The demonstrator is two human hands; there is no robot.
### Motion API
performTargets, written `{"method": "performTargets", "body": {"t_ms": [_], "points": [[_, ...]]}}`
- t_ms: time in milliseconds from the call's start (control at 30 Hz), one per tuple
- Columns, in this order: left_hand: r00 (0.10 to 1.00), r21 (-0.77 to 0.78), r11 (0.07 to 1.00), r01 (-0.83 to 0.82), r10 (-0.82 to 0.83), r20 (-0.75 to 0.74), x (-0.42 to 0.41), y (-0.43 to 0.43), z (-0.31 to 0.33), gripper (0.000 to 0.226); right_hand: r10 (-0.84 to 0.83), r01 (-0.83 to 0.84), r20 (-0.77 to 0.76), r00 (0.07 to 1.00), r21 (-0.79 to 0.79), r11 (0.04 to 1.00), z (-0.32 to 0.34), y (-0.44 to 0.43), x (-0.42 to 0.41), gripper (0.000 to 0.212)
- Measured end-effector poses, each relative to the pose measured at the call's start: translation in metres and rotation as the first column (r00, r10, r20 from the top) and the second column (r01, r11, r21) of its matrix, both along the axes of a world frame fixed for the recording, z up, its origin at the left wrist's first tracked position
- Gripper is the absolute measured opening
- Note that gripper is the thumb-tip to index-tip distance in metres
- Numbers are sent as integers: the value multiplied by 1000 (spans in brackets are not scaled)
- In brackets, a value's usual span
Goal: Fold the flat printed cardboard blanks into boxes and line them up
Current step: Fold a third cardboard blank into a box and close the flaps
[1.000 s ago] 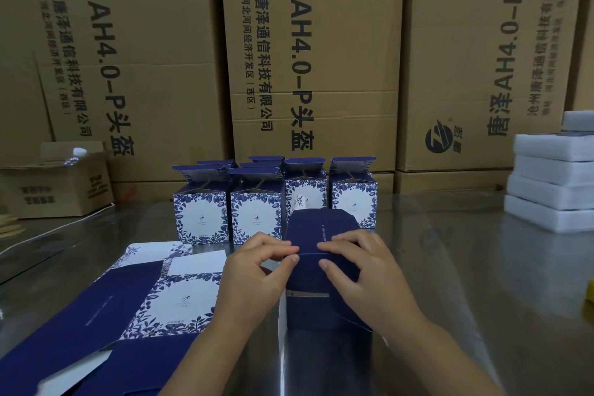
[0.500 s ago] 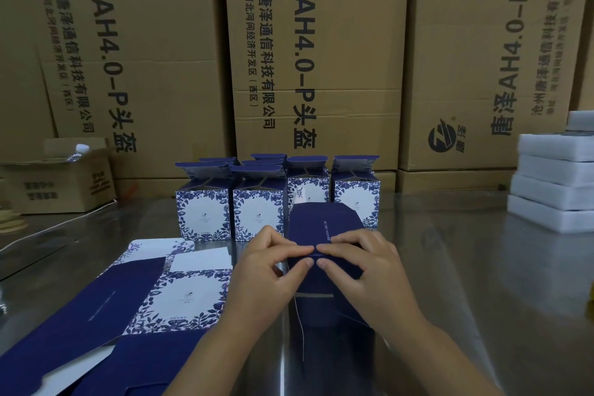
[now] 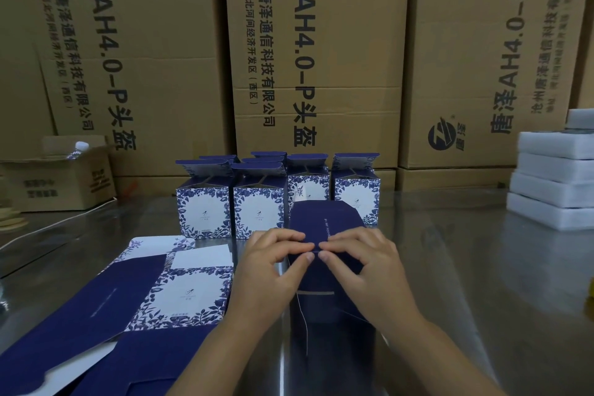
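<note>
While finished boxes [image 3: 257, 202] stand at 12 o'clock, your L hand [image 3: 273, 270] & R hand [image 3: 369, 267], fingers curled, pinch the top fold of the navy box [image 3: 324, 219].

A half-folded navy cardboard box [image 3: 324, 228] stands before upright blue-and-white floral boxes [image 3: 257, 212], beside flat printed blanks [image 3: 144, 296].

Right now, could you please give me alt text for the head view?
The left hand and right hand pinch a flap of a dark blue box on a shiny table. Folded floral boxes stand behind it; flat blanks lie at left.
</note>
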State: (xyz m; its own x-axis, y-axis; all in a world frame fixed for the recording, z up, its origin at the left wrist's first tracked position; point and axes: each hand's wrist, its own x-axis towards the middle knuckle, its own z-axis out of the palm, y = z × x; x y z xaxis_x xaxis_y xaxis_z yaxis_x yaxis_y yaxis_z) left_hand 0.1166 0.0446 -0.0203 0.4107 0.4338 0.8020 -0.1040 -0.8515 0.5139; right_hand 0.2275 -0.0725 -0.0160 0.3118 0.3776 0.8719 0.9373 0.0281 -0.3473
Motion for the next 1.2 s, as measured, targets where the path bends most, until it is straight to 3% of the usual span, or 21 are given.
{"method": "performTargets", "body": {"t_ms": [400, 567, 1200], "points": [[999, 32, 999, -22, 23, -32, -1, -1, 0, 21, -16, 16, 10, 1000, -66, 998, 1, -4, 1, 17], [1000, 38, 999, -19, 20, -21, 0, 0, -3, 19, 12, -14, -64, 998, -27, 1000, 1, -2, 1, 14], [999, 5, 999, -48, 48, -1, 3, -9, -3, 22, -7, 7, -36, 999, -17, 1000, 0, -1, -2, 15]]}}
